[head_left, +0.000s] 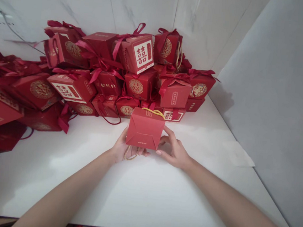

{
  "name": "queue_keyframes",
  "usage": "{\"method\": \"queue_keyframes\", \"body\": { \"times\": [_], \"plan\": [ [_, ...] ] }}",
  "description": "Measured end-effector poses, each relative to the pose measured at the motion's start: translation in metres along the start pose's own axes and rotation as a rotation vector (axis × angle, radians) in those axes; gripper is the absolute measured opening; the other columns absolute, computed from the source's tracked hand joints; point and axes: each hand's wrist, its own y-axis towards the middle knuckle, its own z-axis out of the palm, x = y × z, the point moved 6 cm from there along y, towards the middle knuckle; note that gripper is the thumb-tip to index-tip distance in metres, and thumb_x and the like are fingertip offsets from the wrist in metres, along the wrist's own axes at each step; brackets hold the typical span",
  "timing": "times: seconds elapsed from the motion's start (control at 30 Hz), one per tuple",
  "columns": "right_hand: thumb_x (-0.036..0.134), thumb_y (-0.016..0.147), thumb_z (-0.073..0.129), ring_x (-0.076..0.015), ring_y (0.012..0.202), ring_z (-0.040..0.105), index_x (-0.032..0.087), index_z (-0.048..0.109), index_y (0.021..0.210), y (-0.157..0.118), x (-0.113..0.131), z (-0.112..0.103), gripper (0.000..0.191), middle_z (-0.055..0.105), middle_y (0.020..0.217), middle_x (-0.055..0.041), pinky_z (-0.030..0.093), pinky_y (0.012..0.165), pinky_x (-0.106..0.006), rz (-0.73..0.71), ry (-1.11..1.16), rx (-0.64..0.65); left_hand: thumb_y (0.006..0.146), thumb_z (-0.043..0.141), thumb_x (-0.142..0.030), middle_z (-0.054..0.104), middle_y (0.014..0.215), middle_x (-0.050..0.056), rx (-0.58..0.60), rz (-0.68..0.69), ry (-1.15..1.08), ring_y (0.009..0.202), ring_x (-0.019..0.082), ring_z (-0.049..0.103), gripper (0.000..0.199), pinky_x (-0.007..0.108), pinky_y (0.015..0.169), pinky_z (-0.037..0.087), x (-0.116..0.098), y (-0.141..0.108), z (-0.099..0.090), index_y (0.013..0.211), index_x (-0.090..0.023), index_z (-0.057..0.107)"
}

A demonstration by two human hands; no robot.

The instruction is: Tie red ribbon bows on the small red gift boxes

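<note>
A red gift box (145,130) is held up over the white table, its plain side facing me. A yellow cord (154,112) lies along its top edge, and a gold cord loop (130,154) hangs below its lower left. My left hand (121,148) grips the box from the left and underneath, with some fingers hidden behind it. On the right side, my right hand (173,149) holds the box between thumb and fingers near its right edge.
Many red boxes with ribbons and gold or white emblems are stacked (136,87) behind the held box and along the left. The white table (143,198) meets a marbled wall (145,6) at the back and a grey panel (277,86) at right.
</note>
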Motion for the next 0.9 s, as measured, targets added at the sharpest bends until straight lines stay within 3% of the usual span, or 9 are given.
{"method": "queue_keyframes", "body": {
  "times": [0.27, 0.4, 0.57, 0.9],
  "plan": [
    [0.042, 0.090, 0.062, -0.0208, 0.084, 0.070, 0.025, 0.017, 0.149, -0.001, -0.005, 0.002, 0.077, 0.071, 0.089, -0.0045, 0.058, 0.077, -0.035, 0.063, 0.008, -0.015, 0.087, 0.017, -0.076, 0.062, 0.056, 0.010, -0.034, -0.016, -0.001, 0.057, 0.022, 0.057, 0.084, 0.045, 0.081, 0.049, 0.004, 0.000, -0.011, 0.095, -0.013, 0.072],
    [0.039, 0.089, 0.063, -0.0199, 0.083, 0.070, 0.025, 0.018, 0.149, 0.000, -0.005, 0.002, 0.077, 0.071, 0.089, -0.0038, 0.058, 0.077, -0.035, 0.057, 0.020, -0.017, 0.087, 0.017, -0.076, 0.062, 0.055, 0.010, -0.036, -0.014, 0.031, 0.061, 0.024, 0.059, 0.084, 0.044, 0.083, 0.048, 0.003, 0.000, -0.009, 0.088, -0.013, 0.073],
    [0.037, 0.088, 0.064, -0.0199, 0.084, 0.070, 0.024, 0.018, 0.150, 0.000, -0.006, 0.002, 0.078, 0.071, 0.089, -0.0038, 0.058, 0.077, -0.034, 0.062, 0.023, -0.017, 0.085, 0.017, -0.078, 0.061, 0.054, 0.009, -0.047, -0.024, 0.027, 0.061, 0.024, 0.059, 0.086, 0.043, 0.081, 0.049, 0.004, 0.000, -0.010, 0.098, -0.013, 0.072],
    [0.040, 0.090, 0.062, -0.0189, 0.085, 0.070, 0.023, 0.017, 0.149, 0.000, -0.005, 0.002, 0.076, 0.071, 0.089, -0.0037, 0.058, 0.078, -0.033, 0.077, 0.010, -0.007, 0.089, 0.012, -0.073, 0.063, 0.057, 0.010, -0.032, -0.015, 0.022, 0.059, 0.021, 0.057, 0.085, 0.044, 0.081, 0.050, 0.003, 0.000, -0.013, 0.098, -0.012, 0.070]
  ]
}}
